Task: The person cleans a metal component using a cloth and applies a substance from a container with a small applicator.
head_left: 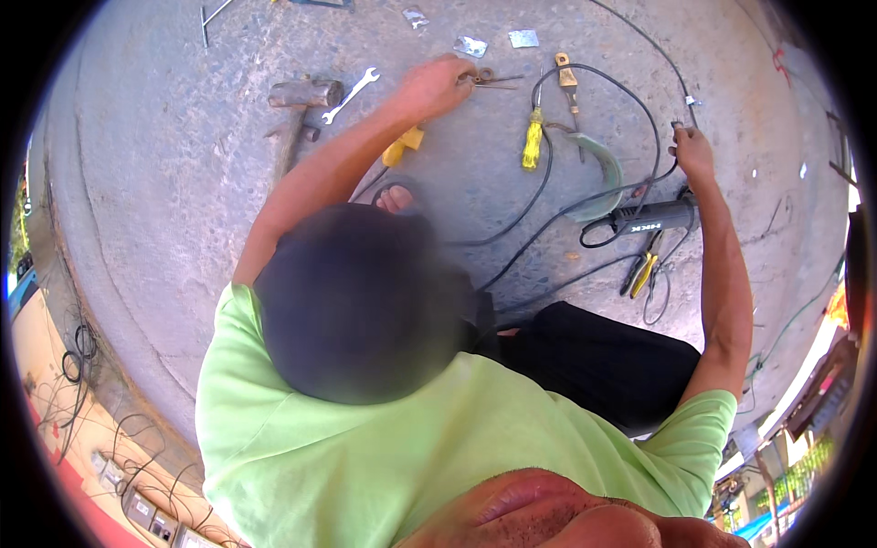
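Observation:
My left hand (445, 84) is at the upper middle, fingers closed on the handles of dark scissors (496, 79) lying on the concrete floor (155, 155). My right hand (690, 151) is at the right, fingers pinched on a black cable (659, 125) that loops across the floor. A yellow-handled screwdriver (533, 142), a flat tool with a wooden handle (566, 73) and a pale green curved piece (607, 173) lie between the hands. A black power tool (660, 216) and yellow-black pliers (641, 275) lie below my right hand.
A hammer (307, 94), white spanner (350, 97) and yellow object (399, 149) lie left. Foil scraps (470, 46) lie at the top. A blurred dark round shape (356, 306) hides the lower middle. Tangled wires (80, 352) and boxes (137, 507) line the left edge.

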Available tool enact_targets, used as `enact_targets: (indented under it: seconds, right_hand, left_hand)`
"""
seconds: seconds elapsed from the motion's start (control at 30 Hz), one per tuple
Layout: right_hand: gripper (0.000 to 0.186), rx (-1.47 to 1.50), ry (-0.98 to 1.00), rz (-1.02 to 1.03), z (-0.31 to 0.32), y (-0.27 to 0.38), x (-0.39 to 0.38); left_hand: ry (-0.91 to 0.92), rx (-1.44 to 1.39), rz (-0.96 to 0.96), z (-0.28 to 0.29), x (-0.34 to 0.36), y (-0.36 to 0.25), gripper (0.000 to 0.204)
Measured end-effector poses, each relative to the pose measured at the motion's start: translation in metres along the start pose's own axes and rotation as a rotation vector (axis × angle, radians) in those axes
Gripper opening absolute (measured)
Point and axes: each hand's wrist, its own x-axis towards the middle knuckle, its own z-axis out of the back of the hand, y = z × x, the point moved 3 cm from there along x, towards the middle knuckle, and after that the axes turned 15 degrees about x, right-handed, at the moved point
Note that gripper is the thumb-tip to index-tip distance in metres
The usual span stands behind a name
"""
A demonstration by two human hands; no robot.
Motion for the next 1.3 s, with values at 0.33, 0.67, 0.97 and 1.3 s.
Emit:
enact_targets:
  seconds: [0.33, 0.67, 0.97, 1.3]
  right_hand:
    - [0.043, 0.016, 0.056, 0.168, -0.011, 0.076, -0.046]
    - [0.039, 0.522, 0.456, 0.155, -0.135, 0.141, -0.118]
    - [0.035, 0.39, 0.644, 0.165, -0.235, 0.127, -0.134]
    - [0.04, 0.268, 0.405, 0.264, -0.22, 0.127, -0.111]
  left_hand:
    - [0.005, -0.202, 0.173, -0.044, 0.031, 0.021, 0.027]
    - [0.052, -0.505, 0.278, -0.021, 0.036, 0.018, 0.029]
    - [0.052, -0.404, 0.029, -0.026, 0.046, 0.02, 0.029]
    - [-0.083, 0.015, -0.129, -0.037, 0.049, 0.011, 0.026]
